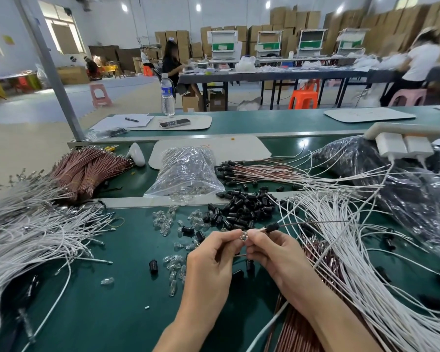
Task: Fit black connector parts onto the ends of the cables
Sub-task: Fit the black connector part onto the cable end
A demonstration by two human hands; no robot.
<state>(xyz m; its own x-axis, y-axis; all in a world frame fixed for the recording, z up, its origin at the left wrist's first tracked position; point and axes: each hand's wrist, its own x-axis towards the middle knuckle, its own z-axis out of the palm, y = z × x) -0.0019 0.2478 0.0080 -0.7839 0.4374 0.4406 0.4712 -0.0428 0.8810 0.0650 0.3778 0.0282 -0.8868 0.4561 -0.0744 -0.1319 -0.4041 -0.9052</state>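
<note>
My left hand (214,257) and my right hand (272,252) meet above the green bench, fingertips together. Between them they pinch a small clear bulb (244,235) at the end of a cable. A black connector part (272,227) sits on that cable just beyond my right fingers, and its thin wires (315,223) run off to the right. A heap of loose black connector parts (241,208) lies just past my hands. Clear bulbs (173,265) are scattered on the bench to the left of my left hand.
White cables fan out at the left (36,237) and right (366,262). Brown cable bundles (87,168) lie at the back left, finished cables with black ends (252,171) behind the heap. A clear bag of bulbs (186,171) and a dark plastic bag (404,186) stand behind.
</note>
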